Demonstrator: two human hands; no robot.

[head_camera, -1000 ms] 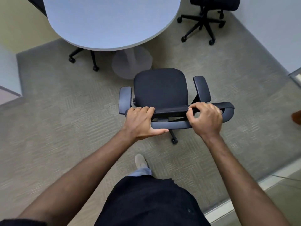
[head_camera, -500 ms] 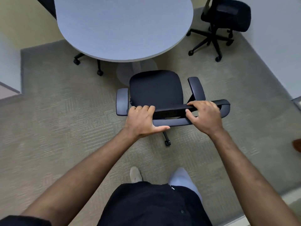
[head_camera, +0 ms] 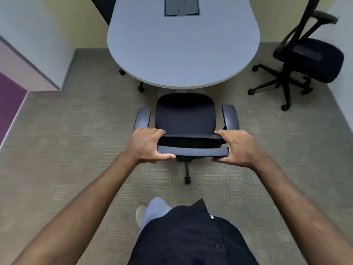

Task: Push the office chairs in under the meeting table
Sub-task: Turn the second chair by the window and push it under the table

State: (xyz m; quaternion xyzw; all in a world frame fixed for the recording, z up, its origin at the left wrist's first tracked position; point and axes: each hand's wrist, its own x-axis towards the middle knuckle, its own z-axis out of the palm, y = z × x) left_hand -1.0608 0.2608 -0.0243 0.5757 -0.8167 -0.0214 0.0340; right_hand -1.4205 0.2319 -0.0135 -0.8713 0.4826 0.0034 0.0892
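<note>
- Office chair (head_camera: 185,113): black, seat just ahead of my hands, its front edge near the meeting table (head_camera: 183,46) rim.
- My left hand (head_camera: 147,145): clamped on the backrest top's left end.
- My right hand (head_camera: 238,148): clamped on its right end.

Small office meeting room: grey oval meeting table (head_camera: 183,54) with cable hatch (head_camera: 181,6) set in top, black wheeled office chairs (head_camera: 186,115) around it, commercial carpet tile floor (head_camera: 76,150), plain pale walls (head_camera: 34,39) close on both sides.
</note>
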